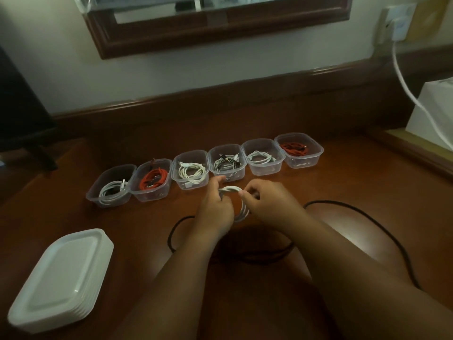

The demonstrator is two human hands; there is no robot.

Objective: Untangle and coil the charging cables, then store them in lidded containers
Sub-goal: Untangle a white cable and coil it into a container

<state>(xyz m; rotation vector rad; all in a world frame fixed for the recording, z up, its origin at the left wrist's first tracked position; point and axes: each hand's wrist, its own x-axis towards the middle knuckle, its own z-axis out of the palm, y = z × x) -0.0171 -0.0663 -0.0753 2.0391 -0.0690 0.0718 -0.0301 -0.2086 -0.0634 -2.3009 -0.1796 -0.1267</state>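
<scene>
Both of my hands hold a coiled white cable (241,212) just above the wooden desk. My left hand (215,204) grips the coil's left side, and my right hand (267,200) pinches its top strands between thumb and fingers. A long black cable (245,257) lies loose on the desk under my forearms, looping out to the right. Behind my hands stands a row of several clear lidless containers (188,184), each with a coiled cable in it: white, red, white, black-and-white, white, red. A stack of white lids (61,278) lies at the near left.
The wooden desk (137,222) ends at a raised back ledge under a framed mirror (215,23). At the right, a white cord (407,89) hangs from a wall socket beside a white box (434,114). A dark object stands at the far left.
</scene>
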